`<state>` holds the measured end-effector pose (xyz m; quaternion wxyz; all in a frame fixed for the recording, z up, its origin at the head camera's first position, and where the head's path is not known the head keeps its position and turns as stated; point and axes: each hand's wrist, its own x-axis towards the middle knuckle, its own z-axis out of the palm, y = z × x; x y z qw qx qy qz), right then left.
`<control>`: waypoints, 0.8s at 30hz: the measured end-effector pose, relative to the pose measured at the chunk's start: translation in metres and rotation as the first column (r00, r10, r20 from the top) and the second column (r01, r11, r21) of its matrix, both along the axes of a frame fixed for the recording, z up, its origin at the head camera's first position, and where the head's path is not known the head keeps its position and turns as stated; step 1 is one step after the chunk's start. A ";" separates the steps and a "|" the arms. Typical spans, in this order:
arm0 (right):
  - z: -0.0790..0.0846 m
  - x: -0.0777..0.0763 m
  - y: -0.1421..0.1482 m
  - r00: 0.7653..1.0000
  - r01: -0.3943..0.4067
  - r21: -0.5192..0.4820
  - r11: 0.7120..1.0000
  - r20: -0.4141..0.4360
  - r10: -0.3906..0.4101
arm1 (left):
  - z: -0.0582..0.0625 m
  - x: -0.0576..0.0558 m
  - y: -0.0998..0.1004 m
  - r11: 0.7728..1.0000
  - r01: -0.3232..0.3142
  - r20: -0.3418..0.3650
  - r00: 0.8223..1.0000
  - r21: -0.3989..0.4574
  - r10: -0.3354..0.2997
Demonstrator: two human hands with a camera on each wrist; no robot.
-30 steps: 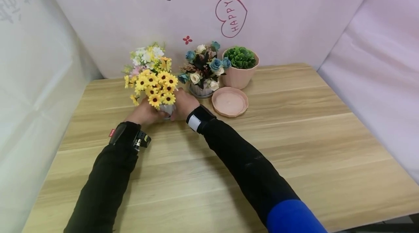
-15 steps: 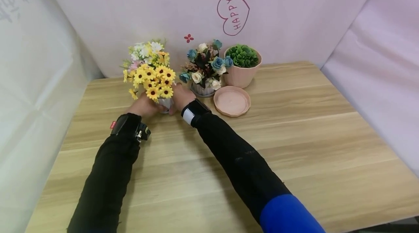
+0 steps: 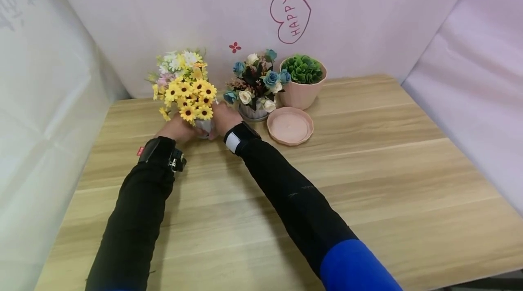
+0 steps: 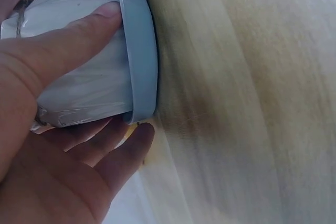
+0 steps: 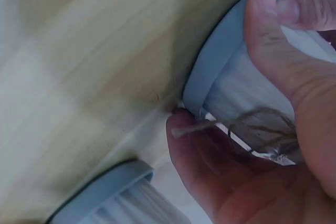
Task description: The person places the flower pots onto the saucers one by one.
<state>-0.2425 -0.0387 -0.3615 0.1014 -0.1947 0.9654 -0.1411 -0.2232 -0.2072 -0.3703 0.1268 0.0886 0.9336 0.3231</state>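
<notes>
Toward the table's (image 3: 347,191) back left, a person is holding a flowerpot (image 3: 204,126) of yellow flowers (image 3: 185,89) with both hands. The left hand (image 3: 180,128) is grasping it from the left and the right hand (image 3: 226,117) from the right, so neither is hanging free. The pot is standing roughly upright; I'm not able to tell whether its grey saucer (image 4: 143,56) is resting fully on the table. Gripping it low from both sides is probably steadying a top-heavy bunch, sparing the petals and securing pot and saucer together. Just to its right, blue and cream roses (image 3: 271,78) are sitting in their own pot, with a green plant (image 3: 302,69) beyond in a pink pot (image 3: 300,96); they seem to be forming a row along the back. A pink saucer (image 3: 290,126) is lying in front of that pink pot.

The left arm (image 3: 135,218) is pointing forward, nearly straight, while the right arm (image 3: 298,200) is slanting across from the right. Both thumbs are pressing the near side, their tips meeting by the saucer's rim, and the other fingers are curving round behind. Twine (image 5: 281,141) is trailing beside the right fingers.
</notes>
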 end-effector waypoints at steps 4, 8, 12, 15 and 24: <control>-0.002 0.004 0.002 1.000 -0.002 0.024 1.000 -0.029 0.003 | -0.005 0.000 -0.002 1.000 0.001 -0.019 1.000 0.009 -0.001; -0.008 0.011 0.006 0.998 -0.031 0.031 0.999 -0.053 0.033 | -0.010 0.004 -0.004 1.000 0.004 -0.050 0.999 0.031 -0.002; -0.011 0.023 0.016 0.995 -0.085 -0.009 0.996 -0.058 0.084 | -0.013 0.008 -0.008 0.997 0.016 -0.121 0.993 0.074 -0.007; -0.008 0.033 0.030 0.993 -0.119 -0.089 0.989 -0.029 0.117 | -0.012 0.012 -0.011 0.994 0.054 -0.179 0.983 0.097 -0.036; 0.010 0.065 0.091 0.978 -0.207 -0.252 0.945 -0.033 0.205 | 0.011 0.055 -0.002 1.000 0.010 -0.042 0.999 0.008 -0.009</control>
